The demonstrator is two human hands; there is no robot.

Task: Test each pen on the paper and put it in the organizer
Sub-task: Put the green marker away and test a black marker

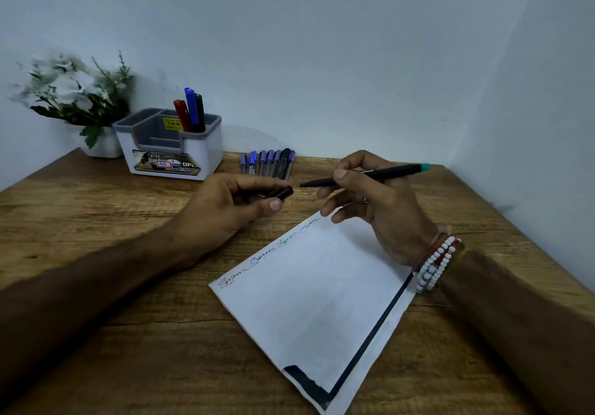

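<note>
Our right hand (376, 208) grips a black pen (363, 176) between thumb and fingers, its bare tip aimed across at our left hand (231, 208). The left hand pinches the black cap (281, 193) with its mouth turned toward that tip. A small gap lies between tip and cap. Just beneath the right hand's curled fingers lies the paper (315, 302), with four scribbles along the edge nearest them.

Four marks against three markers (190, 110) standing in the organizer (211, 147) suggest that this pen is tested and being capped, though we cannot be sure.

The join is the delicate part. If tip and cap meet off-line, the tip may skid along the rim or ink the left thumb. A cap that is only half seated could drop off on the way.

Just beyond both hands lies a row of untested pens (267, 163). The organizer stands beyond the left hand, so the right hand's path crosses that row, and a low sweep could send the pens rolling. The three markers crowd one rear compartment, and a hasty drop there may catch on them. The paper looks loose on the table (112, 221), and our right wrist lifting off it could drag it askew.
</note>
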